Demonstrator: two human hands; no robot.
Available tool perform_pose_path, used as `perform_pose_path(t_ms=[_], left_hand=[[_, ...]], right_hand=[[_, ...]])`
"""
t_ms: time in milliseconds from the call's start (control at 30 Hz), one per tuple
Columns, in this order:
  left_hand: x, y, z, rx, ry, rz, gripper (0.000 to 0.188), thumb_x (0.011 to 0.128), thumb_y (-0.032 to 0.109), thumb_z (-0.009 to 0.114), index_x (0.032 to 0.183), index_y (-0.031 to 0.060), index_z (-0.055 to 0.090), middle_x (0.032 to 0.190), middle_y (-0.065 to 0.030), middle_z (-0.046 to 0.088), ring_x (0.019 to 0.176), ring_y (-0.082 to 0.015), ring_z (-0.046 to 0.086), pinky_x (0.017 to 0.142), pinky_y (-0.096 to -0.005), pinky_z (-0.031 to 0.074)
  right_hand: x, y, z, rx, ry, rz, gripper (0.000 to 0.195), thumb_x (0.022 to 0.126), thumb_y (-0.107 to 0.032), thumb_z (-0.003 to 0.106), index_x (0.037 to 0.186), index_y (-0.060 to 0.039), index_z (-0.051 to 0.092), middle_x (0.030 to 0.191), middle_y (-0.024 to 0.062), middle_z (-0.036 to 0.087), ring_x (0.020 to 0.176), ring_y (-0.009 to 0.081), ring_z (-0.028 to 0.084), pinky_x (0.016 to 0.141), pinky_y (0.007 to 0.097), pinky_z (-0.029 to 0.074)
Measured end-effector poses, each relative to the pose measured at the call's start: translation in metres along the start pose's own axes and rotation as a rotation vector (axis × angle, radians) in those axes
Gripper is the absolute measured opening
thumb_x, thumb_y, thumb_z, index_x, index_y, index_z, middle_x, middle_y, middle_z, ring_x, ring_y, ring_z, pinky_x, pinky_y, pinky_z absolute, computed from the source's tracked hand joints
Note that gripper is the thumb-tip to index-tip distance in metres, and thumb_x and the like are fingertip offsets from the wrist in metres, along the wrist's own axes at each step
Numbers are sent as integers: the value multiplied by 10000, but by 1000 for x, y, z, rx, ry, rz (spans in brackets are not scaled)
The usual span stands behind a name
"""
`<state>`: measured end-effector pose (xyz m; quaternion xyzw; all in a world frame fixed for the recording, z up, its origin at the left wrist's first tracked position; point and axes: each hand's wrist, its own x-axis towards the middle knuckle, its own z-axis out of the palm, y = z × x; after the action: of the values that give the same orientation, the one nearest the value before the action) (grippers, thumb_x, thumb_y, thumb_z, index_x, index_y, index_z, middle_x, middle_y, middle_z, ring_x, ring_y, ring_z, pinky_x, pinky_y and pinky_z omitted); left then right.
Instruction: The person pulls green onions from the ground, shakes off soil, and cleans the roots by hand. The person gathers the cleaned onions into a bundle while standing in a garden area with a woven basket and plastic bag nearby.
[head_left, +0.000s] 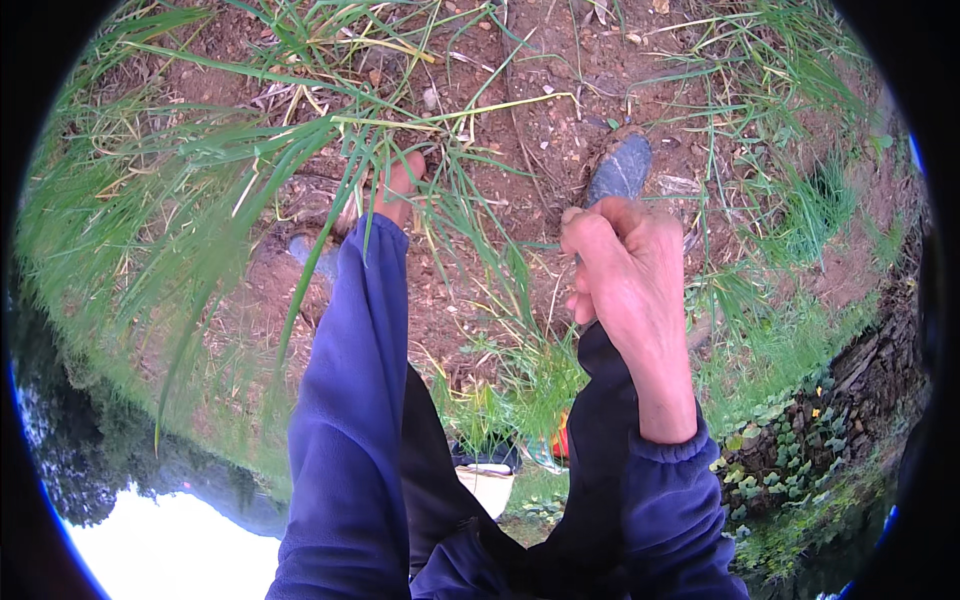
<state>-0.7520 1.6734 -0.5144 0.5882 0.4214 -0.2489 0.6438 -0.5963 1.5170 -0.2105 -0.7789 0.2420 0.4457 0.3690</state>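
Note:
My left hand (399, 180) reaches down among long narrow green leaves (300, 142), at the base of a leafy clump that looks like chives or a similar allium. Leaves partly cover its fingers, and pale stalks show beside it; whether it grips them I cannot tell. Over the reddish-brown soil (517, 97), my right hand (634, 262) is raised with its fingers curled in and the thumb against the forefinger. I cannot tell whether something small is between them. Just beyond it is the toe of a blue-grey shoe (624, 166); part of the other shoe (313, 253) shows beside my left sleeve.
Further green clumps (810, 202) grow at the right. Between my legs, behind me, stand a pale container (487, 487) with a dark rim and a red and yellow item (561, 435). A rough earth bank (870, 367) with ivy-like leaves (810, 450) lies at the lower right.

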Motion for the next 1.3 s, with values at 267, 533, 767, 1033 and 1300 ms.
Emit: perform_pose_path(t_ms=[267,533,767,1033,1300], left_hand=[[-11,-10,1,45,-2,-31,192,868,142,581,715,27,588,574,-52,569,467,-145,531,411,-260,394],[-24,-21,2,145,-15,-66,207,872,153,585,699,40,583,571,-49,564,470,-144,518,424,-262,379],[-66,-5,-16,168,-140,-234,221,875,163,587,685,51,578,568,-46,560,473,-144,507,435,-263,366],[-50,14,-26,1225,-185,-141,331,878,249,492,967,-34,638,938,-266,644,871,-415,631,738,-480,496],[-102,6,-9,846,375,-115,429,917,337,456,767,-37,606,712,-257,599,712,-424,610,653,-480,462]], right_hand=[[3,0,-13,42,34,-15,294,799,-139,522,554,8,449,457,21,431,382,96,477,360,273,352],[3,-1,-14,42,55,22,306,804,-148,527,552,4,446,460,23,436,376,101,480,359,274,352],[4,-1,-15,46,35,-20,290,805,-185,554,603,16,496,470,23,454,365,100,478,361,258,364],[6,3,-17,41,59,-51,311,799,-175,532,568,28,483,450,66,483,362,122,494,365,288,382],[15,9,-25,-56,96,-137,335,775,-224,530,581,46,490,490,199,500,483,279,576,547,415,454]])
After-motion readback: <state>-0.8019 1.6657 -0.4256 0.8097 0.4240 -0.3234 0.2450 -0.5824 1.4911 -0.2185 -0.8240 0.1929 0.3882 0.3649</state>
